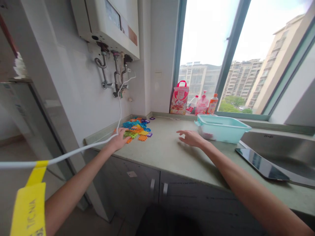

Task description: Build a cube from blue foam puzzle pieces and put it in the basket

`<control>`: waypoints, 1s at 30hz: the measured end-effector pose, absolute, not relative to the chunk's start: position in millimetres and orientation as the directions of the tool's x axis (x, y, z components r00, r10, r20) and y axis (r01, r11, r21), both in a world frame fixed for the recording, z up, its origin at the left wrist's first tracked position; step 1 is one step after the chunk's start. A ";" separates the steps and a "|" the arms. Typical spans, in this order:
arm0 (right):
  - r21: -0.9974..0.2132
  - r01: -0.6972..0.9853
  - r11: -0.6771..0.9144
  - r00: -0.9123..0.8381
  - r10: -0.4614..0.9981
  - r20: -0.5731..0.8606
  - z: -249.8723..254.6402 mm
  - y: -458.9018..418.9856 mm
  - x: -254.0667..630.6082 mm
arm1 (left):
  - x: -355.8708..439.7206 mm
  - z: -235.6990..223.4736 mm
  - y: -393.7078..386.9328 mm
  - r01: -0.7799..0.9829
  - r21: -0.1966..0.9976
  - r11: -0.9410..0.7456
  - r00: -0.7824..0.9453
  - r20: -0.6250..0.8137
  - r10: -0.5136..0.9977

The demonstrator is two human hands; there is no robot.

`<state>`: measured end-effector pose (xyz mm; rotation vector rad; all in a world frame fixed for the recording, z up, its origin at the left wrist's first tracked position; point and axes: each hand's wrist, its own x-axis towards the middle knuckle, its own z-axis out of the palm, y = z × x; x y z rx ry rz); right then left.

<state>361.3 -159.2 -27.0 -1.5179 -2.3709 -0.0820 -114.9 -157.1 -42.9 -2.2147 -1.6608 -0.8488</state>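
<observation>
A heap of colourful toothed plastic pieces (137, 127), in orange, blue, yellow, green and purple, lies in the left back corner of the counter. My left hand (119, 139) reaches to the near left side of this heap, thumb and fingers apart around its edge. Some of its fingertips are hidden by the white cord, so contact with single pieces is hard to judge. Over the middle of the counter, my right hand (190, 137) hovers palm down with fingers stretched out and nothing in them. Just right of it stands a light-blue plastic basin (219, 129) with something reddish inside.
A white cord (81, 150) with a yellow tag (29, 208) crosses in front of my left arm. A tablet (262, 164) lies beside the metal sink (287, 147). Bottles (202, 104) and a pink bag (179, 100) stand on the windowsill. A water heater (110, 26) hangs above left.
</observation>
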 end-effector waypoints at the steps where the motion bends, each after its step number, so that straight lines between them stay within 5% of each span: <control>1: -0.137 0.877 0.461 -0.405 0.861 0.308 -28.7 -166.3 345.7 | -114.8 -42.6 -157.1 0.935 0.143 -0.323 0.185 0.582 0.792; 6: -0.115 0.792 0.600 -0.543 0.777 0.319 -35.0 -191.5 263.5 | -113.2 -40.3 -160.4 0.887 0.157 -0.434 0.282 0.561 0.778; 15: -0.127 0.865 0.485 -0.425 0.844 0.327 -29.7 -151.7 179.8 | -105.1 -34.6 -153.3 0.817 0.035 -0.576 0.511 0.420 0.750; 21: -0.152 0.838 0.524 -0.444 0.817 0.369 -32.8 -152.2 177.0 | -106.3 -32.9 -135.8 0.883 0.248 -0.400 0.225 0.524 0.822; 26: -0.180 0.853 0.490 -0.396 0.832 0.388 -34.2 -154.5 186.5 | -116.2 -20.3 -113.2 0.875 0.467 -0.125 -0.204 0.590 0.781; 30: -0.195 0.822 0.536 -0.423 0.802 0.422 -34.7 -148.4 203.6 | -124.3 -21.5 -90.0 0.885 0.465 -0.026 -0.261 0.541 0.799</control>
